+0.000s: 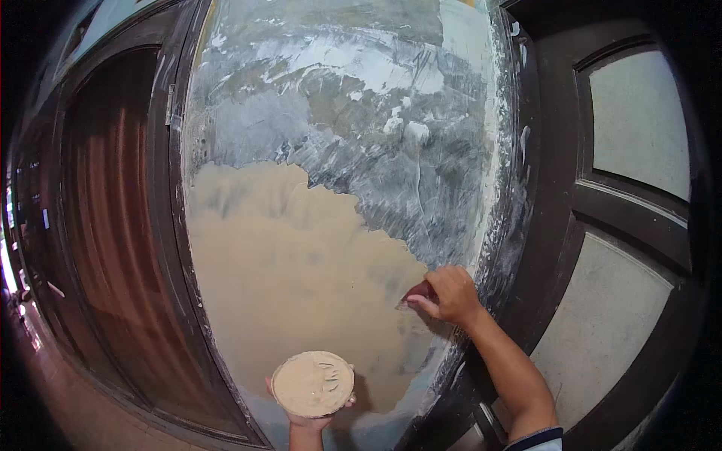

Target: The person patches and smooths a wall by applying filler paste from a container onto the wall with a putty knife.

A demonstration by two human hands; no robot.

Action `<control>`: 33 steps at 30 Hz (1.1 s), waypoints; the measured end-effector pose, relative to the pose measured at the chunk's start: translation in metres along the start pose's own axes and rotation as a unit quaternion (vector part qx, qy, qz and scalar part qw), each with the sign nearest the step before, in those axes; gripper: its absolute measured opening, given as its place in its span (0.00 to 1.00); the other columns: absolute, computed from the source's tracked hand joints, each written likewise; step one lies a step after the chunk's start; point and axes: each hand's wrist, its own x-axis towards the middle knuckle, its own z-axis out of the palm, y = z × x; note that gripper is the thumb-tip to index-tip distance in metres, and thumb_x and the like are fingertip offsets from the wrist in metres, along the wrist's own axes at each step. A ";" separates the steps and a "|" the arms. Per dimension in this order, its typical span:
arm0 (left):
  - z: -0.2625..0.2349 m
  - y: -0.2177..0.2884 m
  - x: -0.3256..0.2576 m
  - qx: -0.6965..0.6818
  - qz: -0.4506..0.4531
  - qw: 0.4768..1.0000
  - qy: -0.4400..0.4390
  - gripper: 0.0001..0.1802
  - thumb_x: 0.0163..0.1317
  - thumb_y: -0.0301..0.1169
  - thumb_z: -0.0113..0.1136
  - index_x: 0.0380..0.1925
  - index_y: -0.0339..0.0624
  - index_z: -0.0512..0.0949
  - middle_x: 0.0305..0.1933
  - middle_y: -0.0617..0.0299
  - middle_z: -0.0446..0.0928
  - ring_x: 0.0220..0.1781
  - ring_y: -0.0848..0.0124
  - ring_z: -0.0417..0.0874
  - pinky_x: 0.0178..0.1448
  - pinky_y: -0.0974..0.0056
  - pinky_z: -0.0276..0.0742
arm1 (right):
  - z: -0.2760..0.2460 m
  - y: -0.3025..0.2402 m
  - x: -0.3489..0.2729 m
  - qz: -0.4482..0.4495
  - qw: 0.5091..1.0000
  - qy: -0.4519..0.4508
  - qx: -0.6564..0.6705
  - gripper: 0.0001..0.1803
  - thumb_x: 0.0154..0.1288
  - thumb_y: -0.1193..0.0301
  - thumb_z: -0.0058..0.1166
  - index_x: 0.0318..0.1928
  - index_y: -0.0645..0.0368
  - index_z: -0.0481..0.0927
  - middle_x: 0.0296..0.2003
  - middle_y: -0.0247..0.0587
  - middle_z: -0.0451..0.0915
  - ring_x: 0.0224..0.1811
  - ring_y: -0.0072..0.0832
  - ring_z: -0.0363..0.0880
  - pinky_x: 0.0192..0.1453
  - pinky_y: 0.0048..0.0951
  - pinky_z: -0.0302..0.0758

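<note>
1. The right hand (453, 295) grips a small scraper (416, 293), its blade pressed on the wall (361, 105) at the edge of the tan coat (286, 278).
2. The left hand (310, 410) holds up a round dish of tan putty (313, 383) from beneath.
3. The lower left of the wall looks covered; the grey upper part and right strip remain bare.

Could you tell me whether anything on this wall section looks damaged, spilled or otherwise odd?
The wall panel is patchy: its upper part is scraped grey with white streaks, while tan paste covers only the lower part. White smears speckle the dark frame beside it. The right hand presses a spreader at the ragged boundary.
</note>
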 end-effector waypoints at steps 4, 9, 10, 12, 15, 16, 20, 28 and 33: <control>0.002 0.002 0.003 0.034 -0.028 0.998 -0.046 0.62 0.53 0.84 0.46 0.74 0.46 0.66 0.69 0.22 0.66 0.61 0.29 0.76 0.41 0.32 0.82 | 0.001 0.008 0.017 0.160 0.967 0.200 -0.013 0.24 0.57 0.57 0.75 0.44 0.59 0.79 0.34 0.47 0.80 0.35 0.49 0.78 0.41 0.47 0.75; 0.013 0.014 0.000 0.004 -0.027 0.999 -0.041 0.65 0.49 0.87 0.47 0.74 0.46 0.65 0.70 0.24 0.66 0.60 0.29 0.77 0.43 0.26 0.81 | -0.002 0.000 -0.003 0.023 0.998 -0.022 0.054 0.24 0.56 0.55 0.76 0.42 0.57 0.80 0.34 0.44 0.80 0.37 0.46 0.79 0.39 0.44 0.74; 0.013 0.018 0.001 0.017 -0.025 0.999 -0.045 0.65 0.48 0.87 0.47 0.74 0.46 0.66 0.70 0.24 0.66 0.60 0.29 0.77 0.43 0.26 0.81 | 0.002 -0.004 -0.003 0.010 0.998 -0.060 -0.002 0.23 0.55 0.54 0.76 0.41 0.56 0.81 0.34 0.42 0.80 0.37 0.45 0.79 0.39 0.42 0.74; 0.018 0.018 0.003 0.071 0.005 0.994 -0.077 0.60 0.56 0.83 0.47 0.75 0.48 0.65 0.72 0.27 0.66 0.68 0.29 0.71 0.42 0.29 0.82 | 0.006 0.001 0.001 0.035 0.999 0.000 -0.029 0.25 0.55 0.53 0.76 0.42 0.56 0.81 0.35 0.43 0.80 0.38 0.46 0.79 0.41 0.42 0.75; 0.024 0.022 0.002 0.037 -0.004 0.998 -0.052 0.65 0.48 0.88 0.46 0.74 0.48 0.66 0.69 0.24 0.67 0.57 0.29 0.78 0.42 0.27 0.82 | 0.003 0.012 0.022 0.142 0.967 0.205 -0.046 0.27 0.55 0.56 0.77 0.45 0.60 0.79 0.35 0.47 0.79 0.37 0.48 0.79 0.45 0.43 0.77; 0.026 0.023 0.002 0.046 -0.004 0.998 -0.053 0.66 0.47 0.88 0.48 0.74 0.48 0.66 0.68 0.24 0.68 0.55 0.29 0.80 0.41 0.28 0.82 | -0.001 0.011 0.021 0.142 0.967 0.205 -0.046 0.27 0.55 0.56 0.77 0.45 0.60 0.79 0.35 0.47 0.79 0.37 0.48 0.79 0.45 0.43 0.77; 0.031 0.027 -0.003 0.058 -0.003 0.996 -0.062 0.67 0.47 0.87 0.49 0.74 0.46 0.66 0.67 0.22 0.68 0.53 0.28 0.80 0.40 0.27 0.82 | -0.008 0.012 -0.001 0.007 0.997 -0.041 0.061 0.23 0.57 0.57 0.76 0.42 0.58 0.79 0.33 0.45 0.77 0.34 0.45 0.78 0.41 0.41 0.76; 0.028 0.025 -0.004 0.031 -0.003 0.997 -0.075 0.66 0.49 0.86 0.48 0.75 0.47 0.64 0.70 0.21 0.64 0.58 0.25 0.78 0.43 0.23 0.82 | -0.005 0.019 0.005 0.058 0.991 0.118 0.012 0.24 0.54 0.56 0.77 0.39 0.57 0.78 0.30 0.44 0.77 0.31 0.44 0.77 0.36 0.42 0.74; 0.026 0.037 -0.005 0.061 -0.008 0.995 -0.084 0.65 0.50 0.85 0.49 0.75 0.47 0.64 0.70 0.21 0.65 0.59 0.26 0.77 0.43 0.23 0.82 | -0.004 0.013 -0.011 -0.099 0.986 -0.131 0.008 0.24 0.55 0.54 0.76 0.38 0.57 0.78 0.30 0.42 0.76 0.30 0.43 0.77 0.35 0.41 0.75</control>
